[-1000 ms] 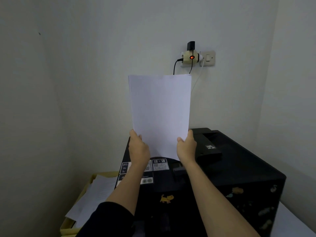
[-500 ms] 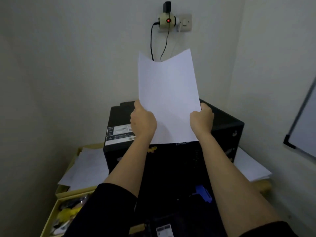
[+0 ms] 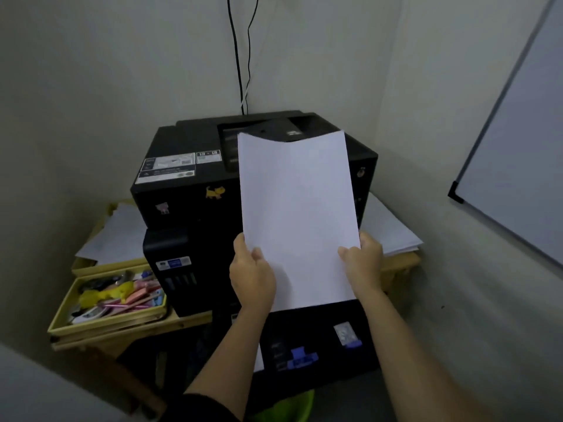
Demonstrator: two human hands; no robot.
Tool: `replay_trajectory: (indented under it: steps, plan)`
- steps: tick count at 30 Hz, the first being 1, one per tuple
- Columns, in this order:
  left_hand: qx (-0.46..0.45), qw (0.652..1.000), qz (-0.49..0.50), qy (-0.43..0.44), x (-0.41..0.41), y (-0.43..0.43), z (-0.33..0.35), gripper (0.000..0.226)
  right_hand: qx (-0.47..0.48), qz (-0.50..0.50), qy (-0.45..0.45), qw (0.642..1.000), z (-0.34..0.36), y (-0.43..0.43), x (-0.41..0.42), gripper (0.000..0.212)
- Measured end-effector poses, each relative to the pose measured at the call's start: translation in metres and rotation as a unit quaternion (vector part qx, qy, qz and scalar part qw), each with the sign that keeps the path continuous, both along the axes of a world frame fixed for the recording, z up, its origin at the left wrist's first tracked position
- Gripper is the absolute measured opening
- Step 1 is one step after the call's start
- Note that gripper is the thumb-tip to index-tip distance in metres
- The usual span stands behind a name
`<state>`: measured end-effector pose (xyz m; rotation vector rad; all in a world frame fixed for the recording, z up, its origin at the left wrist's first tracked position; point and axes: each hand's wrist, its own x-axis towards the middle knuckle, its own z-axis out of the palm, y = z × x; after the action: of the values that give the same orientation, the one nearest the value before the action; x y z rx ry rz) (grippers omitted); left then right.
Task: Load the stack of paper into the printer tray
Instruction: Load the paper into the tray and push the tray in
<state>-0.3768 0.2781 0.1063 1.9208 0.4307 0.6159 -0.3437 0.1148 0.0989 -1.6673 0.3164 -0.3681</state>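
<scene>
I hold a stack of white paper (image 3: 297, 214) upright in front of the black printer (image 3: 185, 181). My left hand (image 3: 251, 274) grips its lower left edge and my right hand (image 3: 362, 263) grips its lower right edge. The sheets bow slightly at the top. Below the paper, the printer's black tray (image 3: 316, 345) is pulled out towards me, with blue guide tabs (image 3: 301, 357) on it. The paper hides the printer's front panel.
A yellow tray of pens and small items (image 3: 106, 300) sits left of the printer on a wooden table. Loose white sheets lie on the left (image 3: 115, 236) and right (image 3: 390, 229). Cables (image 3: 240, 56) hang down the wall. A whiteboard (image 3: 518, 132) hangs at right.
The view has tilted down and the paper has come lower, from in front of the wall socket to in front of the printer. The pulled-out tray now shows. Both hands keep their grip.
</scene>
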Motion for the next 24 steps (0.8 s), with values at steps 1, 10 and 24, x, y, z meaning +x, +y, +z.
replay_trajectory:
  steps: [1,10,24]
  plan:
    - [0.0,1.0,0.0,0.02,-0.011,-0.005,-0.012,0.04,0.009,0.009,0.015,1.0,-0.014,-0.006,-0.01,0.024]
    - [-0.056,0.973,0.016,0.225,-0.089,-0.016,-0.098,0.044,0.038,0.116,0.246,0.962,-0.118,-0.035,-0.078,0.031]
    - [-0.097,0.909,0.018,0.405,-0.045,0.016,-0.121,0.033,-0.068,0.126,0.337,0.931,-0.126,-0.018,-0.041,0.015]
